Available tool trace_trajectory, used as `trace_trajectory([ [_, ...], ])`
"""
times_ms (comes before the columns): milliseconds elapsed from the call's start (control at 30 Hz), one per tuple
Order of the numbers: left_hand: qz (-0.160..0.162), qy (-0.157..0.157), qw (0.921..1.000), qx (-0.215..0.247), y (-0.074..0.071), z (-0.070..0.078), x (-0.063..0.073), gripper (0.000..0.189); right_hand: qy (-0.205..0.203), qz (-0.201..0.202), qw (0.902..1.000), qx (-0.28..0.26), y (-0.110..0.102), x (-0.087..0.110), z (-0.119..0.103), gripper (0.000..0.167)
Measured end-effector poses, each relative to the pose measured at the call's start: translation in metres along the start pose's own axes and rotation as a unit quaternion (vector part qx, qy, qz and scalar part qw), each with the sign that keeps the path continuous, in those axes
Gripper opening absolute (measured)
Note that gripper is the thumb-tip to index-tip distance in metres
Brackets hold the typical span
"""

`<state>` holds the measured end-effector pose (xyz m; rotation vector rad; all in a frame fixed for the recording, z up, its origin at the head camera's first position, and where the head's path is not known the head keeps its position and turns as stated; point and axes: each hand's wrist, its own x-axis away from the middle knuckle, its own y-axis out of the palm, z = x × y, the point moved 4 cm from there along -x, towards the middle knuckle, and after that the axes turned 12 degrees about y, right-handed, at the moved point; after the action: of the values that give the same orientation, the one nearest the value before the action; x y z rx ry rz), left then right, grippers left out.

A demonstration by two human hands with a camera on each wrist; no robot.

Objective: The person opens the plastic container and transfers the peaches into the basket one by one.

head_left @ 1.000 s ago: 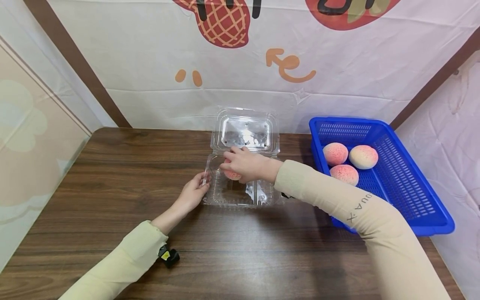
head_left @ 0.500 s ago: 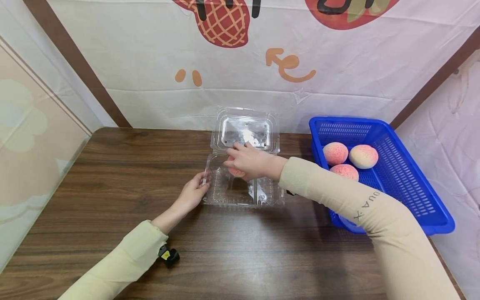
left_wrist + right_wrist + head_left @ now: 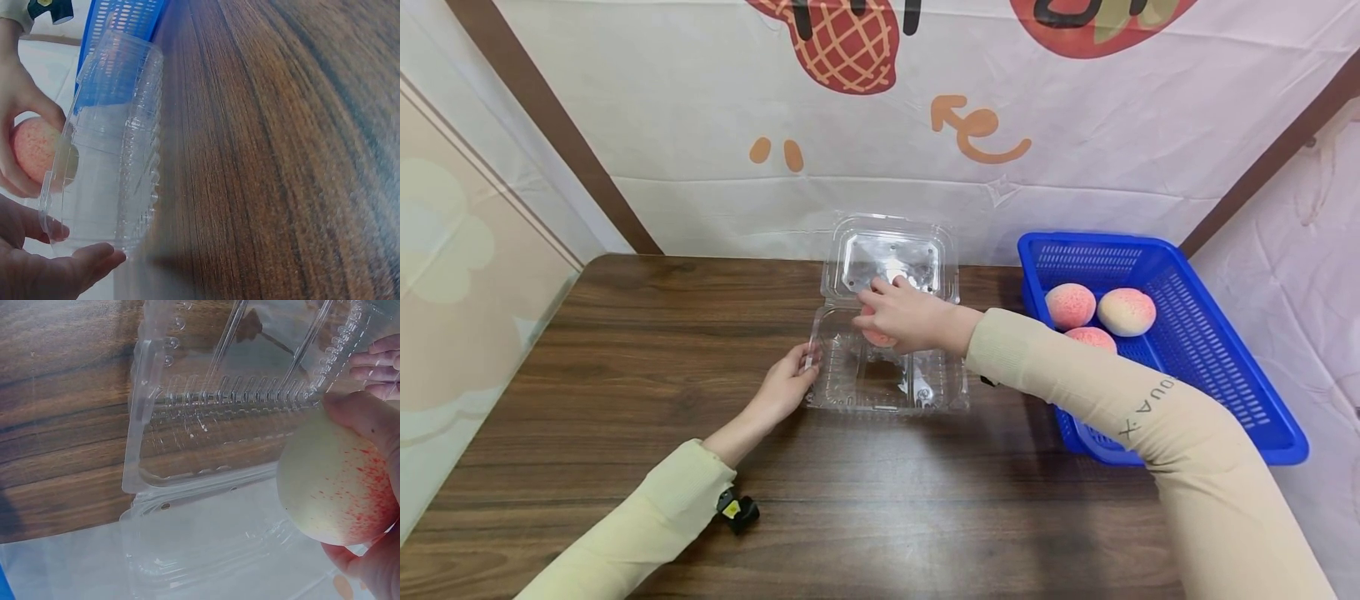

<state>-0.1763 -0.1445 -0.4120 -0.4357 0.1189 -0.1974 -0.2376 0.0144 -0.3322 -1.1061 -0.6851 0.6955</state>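
A clear plastic clamshell container (image 3: 883, 407) stands on the table, its lid (image 3: 891, 237) folded back behind it. My left hand (image 3: 784, 385) grips the container's left wall; in the left wrist view, thumb and fingers lie on either side of that wall. A pink and cream peach (image 3: 331, 478) is in my right hand (image 3: 912, 320), with the fingers curled round it. That hand is over the back of the container's base, near the hinge. The palm hides much of the peach in the head view, and I cannot tell whether the fruit touches the container.
To the right stands a blue perforated basket (image 3: 1225, 333) with three similar peaches, one peach (image 3: 1126, 312) lying right of the others. My right sleeve (image 3: 1075, 375) crosses the basket's near left part. A white printed cloth (image 3: 700, 100) hangs behind the wooden table (image 3: 647, 358).
My right hand has shifted slightly right and toward the back, carrying the peach with it. The left hand and the container look unmoved.
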Motion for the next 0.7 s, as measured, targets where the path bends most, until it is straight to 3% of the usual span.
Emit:
trace_trajectory([
  [467,-0.003,0.015,0.9999,0.004,0.001,0.002,0.0,0.039,0.007,0.025,0.9997,0.001,-0.006,0.009,0.011,0.063],
  [700,-0.003,0.015,0.9998,0.012,0.0,0.002,0.001,0.039,0.001,0.056,0.9983,0.014,-0.009,0.013,0.016,0.044],
])
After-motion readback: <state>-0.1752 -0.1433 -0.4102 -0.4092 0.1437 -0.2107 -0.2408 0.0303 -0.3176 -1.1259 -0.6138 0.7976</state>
